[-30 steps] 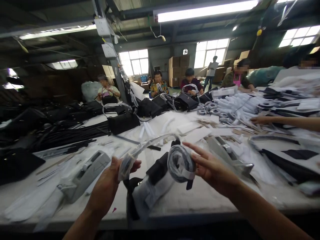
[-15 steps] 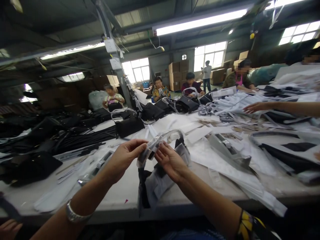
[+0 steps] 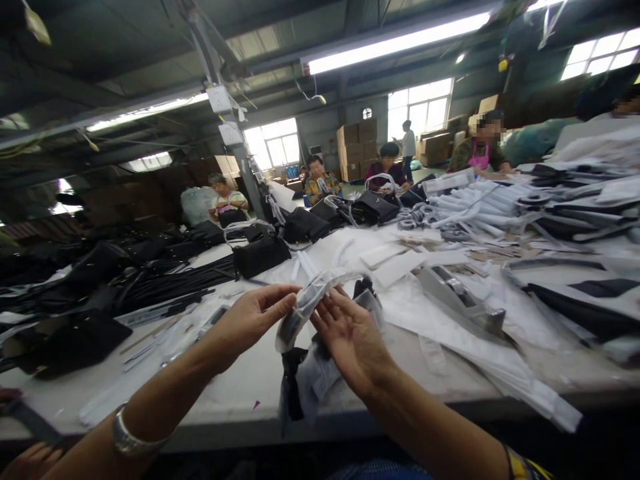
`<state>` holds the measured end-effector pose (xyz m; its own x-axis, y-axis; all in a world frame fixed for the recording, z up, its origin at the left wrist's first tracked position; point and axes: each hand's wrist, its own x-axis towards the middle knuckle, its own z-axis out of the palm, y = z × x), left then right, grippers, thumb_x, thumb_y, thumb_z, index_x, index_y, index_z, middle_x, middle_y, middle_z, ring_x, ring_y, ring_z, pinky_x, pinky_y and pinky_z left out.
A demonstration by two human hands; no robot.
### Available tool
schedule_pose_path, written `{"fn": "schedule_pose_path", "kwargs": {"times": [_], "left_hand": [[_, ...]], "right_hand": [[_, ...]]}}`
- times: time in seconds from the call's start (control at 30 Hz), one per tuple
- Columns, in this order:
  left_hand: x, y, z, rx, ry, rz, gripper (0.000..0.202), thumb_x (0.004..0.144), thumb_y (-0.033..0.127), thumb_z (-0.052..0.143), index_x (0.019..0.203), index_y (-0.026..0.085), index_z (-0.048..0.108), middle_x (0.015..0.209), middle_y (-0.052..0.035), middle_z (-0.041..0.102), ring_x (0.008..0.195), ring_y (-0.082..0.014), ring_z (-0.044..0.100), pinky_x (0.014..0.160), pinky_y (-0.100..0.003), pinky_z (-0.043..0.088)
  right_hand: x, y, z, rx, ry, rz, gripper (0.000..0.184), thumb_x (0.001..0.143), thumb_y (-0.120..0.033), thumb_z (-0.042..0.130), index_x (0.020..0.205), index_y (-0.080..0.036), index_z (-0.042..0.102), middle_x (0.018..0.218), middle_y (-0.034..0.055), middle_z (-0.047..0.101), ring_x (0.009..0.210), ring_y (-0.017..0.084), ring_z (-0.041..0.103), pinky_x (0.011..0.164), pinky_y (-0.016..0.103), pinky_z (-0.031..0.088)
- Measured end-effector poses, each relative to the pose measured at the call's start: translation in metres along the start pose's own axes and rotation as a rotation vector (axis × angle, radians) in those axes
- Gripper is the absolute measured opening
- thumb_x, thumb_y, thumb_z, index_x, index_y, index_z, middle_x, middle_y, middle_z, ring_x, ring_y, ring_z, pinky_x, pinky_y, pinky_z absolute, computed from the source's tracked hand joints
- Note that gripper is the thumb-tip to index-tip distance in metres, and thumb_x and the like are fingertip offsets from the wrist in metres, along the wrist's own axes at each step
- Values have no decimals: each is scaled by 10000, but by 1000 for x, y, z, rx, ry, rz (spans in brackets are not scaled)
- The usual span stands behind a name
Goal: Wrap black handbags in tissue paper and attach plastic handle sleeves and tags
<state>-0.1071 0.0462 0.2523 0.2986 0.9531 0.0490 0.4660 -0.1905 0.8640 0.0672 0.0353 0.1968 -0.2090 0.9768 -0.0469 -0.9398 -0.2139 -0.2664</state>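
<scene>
Both my hands are at the curved bag handle, which is wrapped in whitish see-through film. My left hand pinches the film-covered handle on its left side between thumb and fingers. From the right, my right hand holds the handle near its middle; its fingertips are partly hidden behind the film. Below hangs the black bag, partly covered in pale wrapping, at the table's front edge. A grey tape dispenser stands to the right of my right hand.
Long white paper strips run across the white table on the right. A second dispenser lies beyond my left forearm. Black handbags and piles of straps lie farther left. Several co-workers sit along the far side.
The film now covers the dark patch that showed on the handle. My right hand has turned slightly and both hands stay at the handle. A co-worker's hand at the right has left view.
</scene>
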Motion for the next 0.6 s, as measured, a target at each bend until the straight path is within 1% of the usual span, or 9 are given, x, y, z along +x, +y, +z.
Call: {"fn": "schedule_pose_path", "kwargs": {"times": [0.07,0.17,0.23,0.33,0.4,0.47,0.53,0.57,0.6], "left_hand": [[0,4,1,1,-72,2,510,896,574,592,1278,240,644,1244,-70,686,1176,-283,609,1037,-394,438],[-1,9,5,31,-132,7,538,873,560,634,1306,240,624,1287,-71,665,1162,-284,621,1012,-387,469],[0,13,9,40,-127,-3,554,852,555,663,1301,233,624,1286,-72,665,1144,-282,630,981,-377,492],[1,17,14,85,-70,-31,538,861,563,634,1272,215,640,1243,-77,682,1104,-277,639,932,-360,506],[2,18,15,167,-63,-13,483,889,568,575,1191,206,680,1160,-75,706,1050,-269,641,882,-345,506],[3,18,14,280,-80,30,445,920,575,498,1018,200,717,1011,-63,719,964,-255,634,828,-332,497],[5,16,14,361,-104,60,467,931,590,453,856,197,693,863,-47,690,862,-234,614,766,-317,481],[5,15,15,357,-114,51,470,928,598,453,827,197,677,831,-38,674,831,-227,604,746,-311,475],[6,15,16,321,-125,30,459,924,600,465,841,199,672,830,-33,668,826,-224,601,743,-308,474]], "right_hand": [[-5,-2,0,4,7,4,330,828,-182,737,1114,-214,576,1159,59,689,1117,187,666,1009,323,547],[-8,0,-4,-54,-14,-41,473,784,-187,796,1190,-233,558,1186,49,682,1164,182,645,1050,317,517],[-7,1,-7,-111,-36,-85,561,755,-178,826,1235,-248,544,1181,37,683,1157,172,648,1061,314,505],[-4,2,-9,-202,-68,-119,594,751,-213,836,1265,-251,540,1170,36,686,1134,167,656,1043,308,508],[-1,0,-10,-269,-89,-124,592,753,-234,837,1269,-242,548,1172,44,691,1113,166,662,1008,291,520],[1,-1,-10,-334,-94,-122,568,752,-257,839,1251,-234,568,1162,49,699,1074,169,674,961,278,535],[3,-2,-11,-379,-88,-129,533,756,-276,836,1226,-234,589,1132,43,709,1038,168,683,929,272,540],[4,-2,-12,-391,-80,-140,526,755,-277,836,1220,-235,594,1113,38,712,1031,167,684,925,272,538],[5,-2,-12,-395,-68,-156,533,748,-272,840,1219,-234,595,1096,34,714,1031,167,683,927,271,534]]}}
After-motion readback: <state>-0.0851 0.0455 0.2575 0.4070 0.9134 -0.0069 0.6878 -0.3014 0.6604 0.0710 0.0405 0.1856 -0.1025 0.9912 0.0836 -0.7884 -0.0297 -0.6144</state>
